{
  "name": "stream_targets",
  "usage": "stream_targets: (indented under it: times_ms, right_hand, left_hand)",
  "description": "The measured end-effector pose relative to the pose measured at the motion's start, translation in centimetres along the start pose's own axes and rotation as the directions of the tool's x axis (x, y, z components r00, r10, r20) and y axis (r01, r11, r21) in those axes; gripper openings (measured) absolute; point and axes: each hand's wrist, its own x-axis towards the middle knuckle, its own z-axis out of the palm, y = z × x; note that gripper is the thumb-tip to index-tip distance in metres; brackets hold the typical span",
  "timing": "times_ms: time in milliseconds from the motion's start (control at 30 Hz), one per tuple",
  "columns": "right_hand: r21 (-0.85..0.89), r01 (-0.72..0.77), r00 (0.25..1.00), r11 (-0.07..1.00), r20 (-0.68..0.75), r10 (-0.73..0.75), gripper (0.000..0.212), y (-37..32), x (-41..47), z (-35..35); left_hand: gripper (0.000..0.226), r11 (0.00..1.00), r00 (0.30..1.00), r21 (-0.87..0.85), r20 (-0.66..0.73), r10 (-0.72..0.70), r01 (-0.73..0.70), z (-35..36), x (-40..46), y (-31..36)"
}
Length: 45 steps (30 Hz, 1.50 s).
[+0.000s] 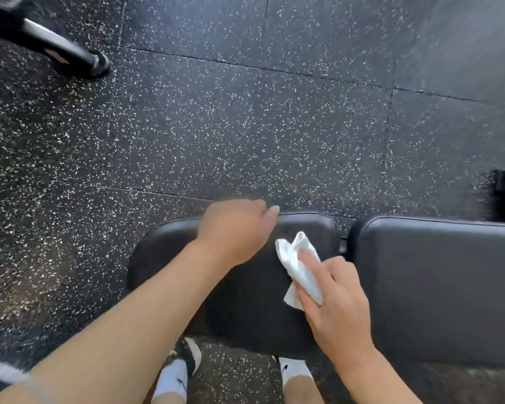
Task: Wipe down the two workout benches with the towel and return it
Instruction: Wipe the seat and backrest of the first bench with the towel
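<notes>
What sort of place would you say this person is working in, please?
Most likely a gym: black speckled rubber floor tiles, a padded black workout bench being wiped with a white towel, and a black equipment leg.

Person, seen from above: both forearms bare, no sleeves, watch or rings visible. Left hand (pixel 233 228) and right hand (pixel 333 298) ungloved. White crew socks (pixel 172 380), each with a small dark swoosh mark. One dark shoe (pixel 191 355) with pale sole edge. Lower legs bare above the socks.
</notes>
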Motion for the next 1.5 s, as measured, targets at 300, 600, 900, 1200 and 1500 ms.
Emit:
stream_targets:
  times_ms: [300, 600, 900, 1200, 1500]
  right_hand:
    - [0.065, -0.136, 0.936, 0.989, -0.318, 0.15, 0.034, 0.1, 9.7, 1.1]
    - [0.147, -0.243, 0.899, 0.959, -0.336, 0.279, 0.04, -1.0, 4.7, 1.6]
    - [0.192, -0.511, 0.724, 0.838, -0.43, 0.54, 0.037, -4.8, -3.5, 4.0]
    - [0.172, -0.642, 0.644, 0.747, -0.407, 0.648, 0.044, -3.9, 7.3, 1.6]
    - [0.24, -0.612, 0.604, 0.753, -0.472, 0.642, 0.032, -5.2, -8.8, 5.2]
  left_hand:
    - [0.051, 0.994, 0.994, 0.108, -0.11, -0.003, 0.015, 0.9, 0.6, 1.5]
    - [0.047, 0.995, 0.996, 0.094, -0.08, 0.027, -0.02, 0.9, 0.5, 1.5]
    - [0.045, 0.981, 0.982, 0.073, -0.042, 0.184, -0.18, 1.0, 0.1, 0.2]
    - [0.051, 0.969, 0.969, 0.126, -0.103, 0.226, -0.212, 1.3, -0.2, 0.4]
    - [0.052, 0.961, 0.963, 0.179, -0.13, 0.238, -0.213, 1.5, 0.0, 0.4]
